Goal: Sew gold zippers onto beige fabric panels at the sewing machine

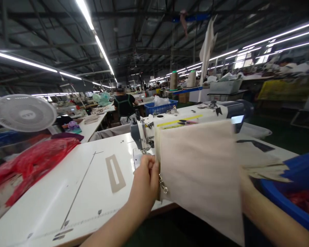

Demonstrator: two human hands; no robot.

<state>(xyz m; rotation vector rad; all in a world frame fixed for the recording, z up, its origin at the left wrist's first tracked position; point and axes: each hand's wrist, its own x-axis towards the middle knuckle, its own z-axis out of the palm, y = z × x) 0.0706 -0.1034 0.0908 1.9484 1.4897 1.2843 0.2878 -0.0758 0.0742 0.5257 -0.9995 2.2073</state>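
Observation:
A beige fabric piece [201,171] with a zipper along its left edge is held up in front of the white sewing machine [185,120]. My left hand [146,178] is closed, pinching the zipper edge near the metal zipper pull [163,187]. My right hand is hidden behind the fabric; only its forearm [267,212] shows at the lower right, so its fingers cannot be seen. The needle area of the sewing machine sits just above my left hand.
The white sewing table [87,192] carries a beige template strip [115,173]. A red plastic bag [33,161] and a white fan [23,113] lie at left. A blue bin [296,192] stands at right. A person [125,103] works farther back.

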